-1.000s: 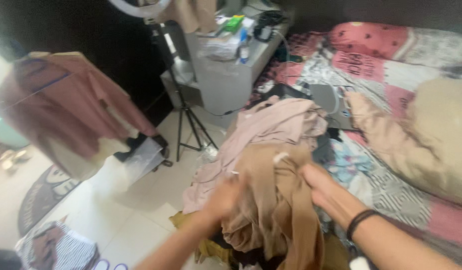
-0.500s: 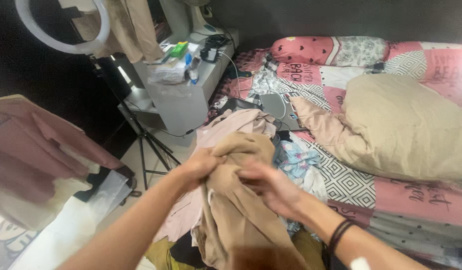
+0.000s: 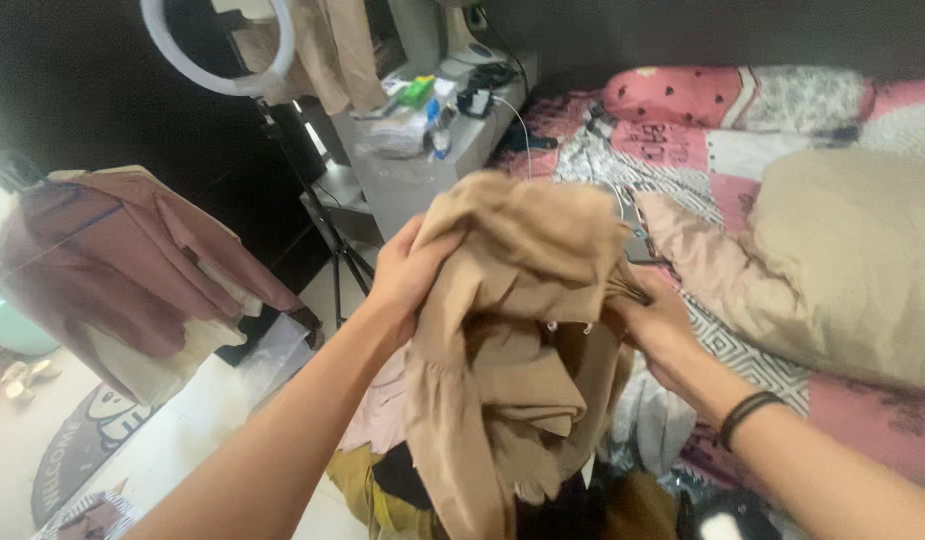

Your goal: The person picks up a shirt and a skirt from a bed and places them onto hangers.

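A tan garment [image 3: 523, 300] hangs bunched in the air in front of me, lifted above a heap of clothes at the bed's edge. My left hand [image 3: 408, 270] grips its upper left side. My right hand [image 3: 658, 325], with dark bands on the wrist, grips its right side from behind the folds. Under the garment lie more clothes [image 3: 383, 490], mustard, black and pale pink ones among them.
A bed with a pink patterned cover [image 3: 703, 140] and a beige pillow [image 3: 863, 260] fills the right. A grey side table [image 3: 433, 160] with small items stands behind. A ring light on a tripod [image 3: 223, 50] and hanging maroon clothes [image 3: 113, 260] are on the left.
Both hands have raised the tan garment higher off the clothes heap and pulled it apart, so it now hides the pink clothing behind.
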